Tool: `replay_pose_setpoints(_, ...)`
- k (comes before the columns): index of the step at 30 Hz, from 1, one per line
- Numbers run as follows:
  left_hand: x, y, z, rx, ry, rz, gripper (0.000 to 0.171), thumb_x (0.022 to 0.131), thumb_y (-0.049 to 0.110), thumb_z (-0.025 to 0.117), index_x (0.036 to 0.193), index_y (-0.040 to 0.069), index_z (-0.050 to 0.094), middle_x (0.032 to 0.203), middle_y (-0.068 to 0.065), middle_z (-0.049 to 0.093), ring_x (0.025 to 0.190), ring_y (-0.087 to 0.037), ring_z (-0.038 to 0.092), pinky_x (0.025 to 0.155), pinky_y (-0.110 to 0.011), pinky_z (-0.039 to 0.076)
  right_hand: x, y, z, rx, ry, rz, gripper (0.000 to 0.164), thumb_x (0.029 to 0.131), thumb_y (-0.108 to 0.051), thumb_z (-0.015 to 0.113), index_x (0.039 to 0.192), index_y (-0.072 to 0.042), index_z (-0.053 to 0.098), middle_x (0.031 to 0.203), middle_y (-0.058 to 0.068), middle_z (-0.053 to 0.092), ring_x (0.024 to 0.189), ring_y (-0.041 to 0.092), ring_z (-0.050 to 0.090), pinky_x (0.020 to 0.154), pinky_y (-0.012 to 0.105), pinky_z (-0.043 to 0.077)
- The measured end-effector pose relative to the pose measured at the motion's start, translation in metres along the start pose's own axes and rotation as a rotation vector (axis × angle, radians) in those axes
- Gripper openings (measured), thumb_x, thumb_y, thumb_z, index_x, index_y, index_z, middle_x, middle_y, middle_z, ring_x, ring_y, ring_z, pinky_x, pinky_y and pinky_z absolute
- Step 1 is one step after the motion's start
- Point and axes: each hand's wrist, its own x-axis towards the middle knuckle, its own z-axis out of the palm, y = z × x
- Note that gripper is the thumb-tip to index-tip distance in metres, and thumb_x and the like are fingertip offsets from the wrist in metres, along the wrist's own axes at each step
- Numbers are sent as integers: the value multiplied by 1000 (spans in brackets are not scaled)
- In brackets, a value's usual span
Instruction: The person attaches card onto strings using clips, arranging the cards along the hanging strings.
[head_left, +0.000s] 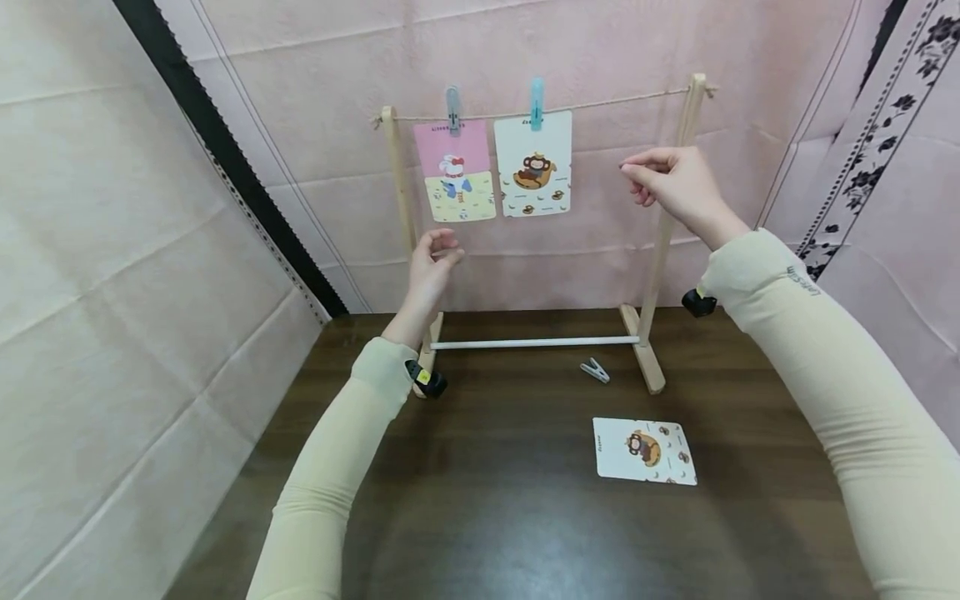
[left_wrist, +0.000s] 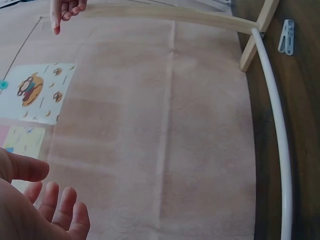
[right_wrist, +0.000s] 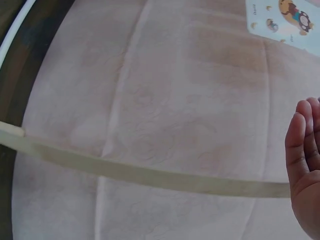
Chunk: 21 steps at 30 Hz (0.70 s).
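A pink and yellow card (head_left: 438, 154) and a white monkey card (head_left: 555, 137) hang side by side from a string (head_left: 600, 104), each under a blue clothespin (head_left: 537, 104). Below the pink card is my left hand (head_left: 431, 268), empty, its fingers loosely bent and apart from the card. My right hand (head_left: 682, 185) is raised by the rack's right post, under the bare stretch of string. Its thumb and index finger come close together, with nothing visible between them. In the right wrist view, the fingers (right_wrist: 296, 142) look nearly straight.
The wooden rack (head_left: 664, 242) stands on a dark brown table (head_left: 480, 483), a white bar (head_left: 532, 342) joining its feet. A pale clothespin (head_left: 595, 371) lies near the right foot. Closer to me lies another monkey card (head_left: 611, 450). Pale cloth hangs behind and at both sides.
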Motion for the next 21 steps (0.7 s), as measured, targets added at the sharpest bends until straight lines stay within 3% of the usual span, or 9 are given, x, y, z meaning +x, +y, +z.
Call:
replay_pose_setpoints(6,-11,-4,3,78,-59,-2,38,93,-4,63,130,-2,55,123,-22,59,97,-20,55,87,-29,47,-9,16,-1,-77,-18,15,13,96,-17,71,103,-9,77,70,0,70,58,7,62,58,20,54)
replay_pose_setpoints(13,-20,-9,13,161,-172,15,36,95,1,62,130,-1,55,125,-22,60,104,-27,57,88,-34,47,-21,32,-7,-143,-11,3,20,97,-18,70,107,-2,75,70,-2,69,59,7,62,57,19,53)
replay_pose_setpoints(17,-27,-17,19,208,-238,15,34,96,3,62,130,1,56,122,-22,60,106,-33,58,90,-40,49,-30,42,-9,-157,-16,22,24,97,-22,69,110,-2,75,73,-3,70,62,7,62,59,20,54)
replay_pose_setpoints(21,-41,-28,21,306,-313,42,31,97,5,63,127,2,58,119,-20,62,106,-35,59,88,-39,49,-40,54,-11,-163,-15,41,27,98,-25,69,113,-3,74,74,-6,71,65,8,63,62,23,55)
